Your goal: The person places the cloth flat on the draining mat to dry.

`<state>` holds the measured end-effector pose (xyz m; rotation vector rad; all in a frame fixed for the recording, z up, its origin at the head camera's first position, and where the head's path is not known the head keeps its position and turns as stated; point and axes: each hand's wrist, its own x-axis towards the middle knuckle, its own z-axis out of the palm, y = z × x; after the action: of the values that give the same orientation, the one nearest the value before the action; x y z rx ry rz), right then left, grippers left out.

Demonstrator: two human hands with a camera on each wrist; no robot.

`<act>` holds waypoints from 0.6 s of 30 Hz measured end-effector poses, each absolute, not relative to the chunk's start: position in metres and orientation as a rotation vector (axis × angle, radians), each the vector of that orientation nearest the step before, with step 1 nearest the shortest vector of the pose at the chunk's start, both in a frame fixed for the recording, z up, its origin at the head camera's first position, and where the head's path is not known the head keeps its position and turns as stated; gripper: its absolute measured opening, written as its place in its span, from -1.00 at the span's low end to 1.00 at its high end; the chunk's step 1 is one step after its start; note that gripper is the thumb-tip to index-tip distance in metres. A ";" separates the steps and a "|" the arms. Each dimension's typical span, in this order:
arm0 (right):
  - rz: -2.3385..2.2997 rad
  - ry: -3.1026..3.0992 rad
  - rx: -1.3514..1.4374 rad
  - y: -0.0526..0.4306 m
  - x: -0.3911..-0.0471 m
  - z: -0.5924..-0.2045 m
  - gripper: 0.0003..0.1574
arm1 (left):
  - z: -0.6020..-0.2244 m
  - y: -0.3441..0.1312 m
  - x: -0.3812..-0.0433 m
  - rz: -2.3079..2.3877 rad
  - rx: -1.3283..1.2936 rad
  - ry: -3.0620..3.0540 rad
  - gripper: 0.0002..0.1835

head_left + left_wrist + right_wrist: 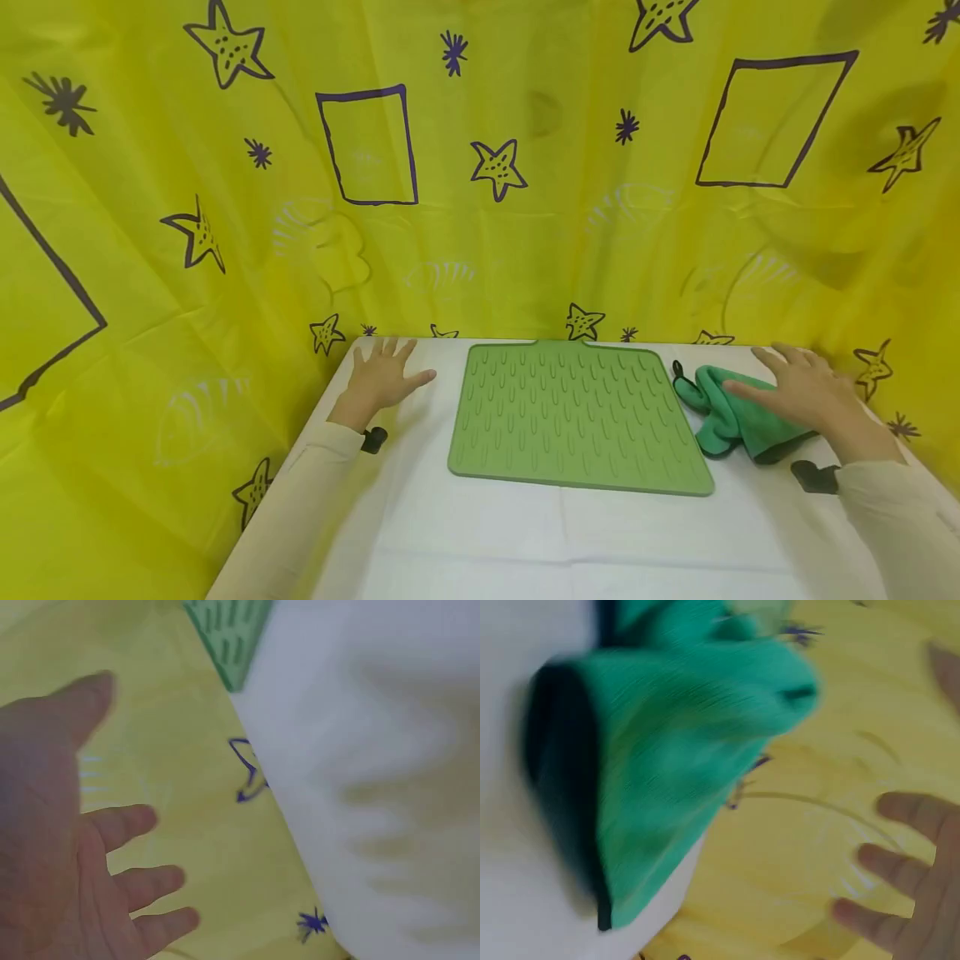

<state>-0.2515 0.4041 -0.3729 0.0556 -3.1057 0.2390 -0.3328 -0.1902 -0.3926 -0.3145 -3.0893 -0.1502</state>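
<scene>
A light green ridged mat [570,417] with a tab at its far edge lies flat on the white table. To its right is a crumpled green cloth [738,412] with dark edging and a small dark loop. My left hand [382,379] is left of the mat, fingers spread and nothing held. Over the right side of the cloth, my right hand [806,387] spreads its fingers, overlapping it in the head view. In the right wrist view the cloth [675,750] shows apart from the fingertips [892,806]. The left wrist view catches just a mat corner [232,645].
The white table [480,533] has fold creases in its covering. A yellow curtain [450,250] printed with stars and frames stands behind it and along both sides. Dark wrist devices [813,477] show at both sleeves.
</scene>
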 end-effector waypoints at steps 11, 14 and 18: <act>0.696 -2.947 -0.121 0.380 -0.240 -0.382 0.01 | -0.398 -0.140 -0.327 -0.711 -0.434 -2.860 -0.51; 0.810 -2.869 -0.176 0.371 -0.242 -0.391 -0.04 | -0.408 -0.131 -0.330 -0.892 -0.327 -2.791 -0.60; 0.904 -2.810 -0.223 0.360 -0.248 -0.401 -0.10 | -0.421 -0.121 -0.332 -1.043 -0.144 -2.729 -0.74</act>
<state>-0.2478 0.3603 -0.4015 -0.2229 -2.8100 0.9036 -0.3322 -0.1212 -0.4207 -0.1435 -2.7285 -1.0430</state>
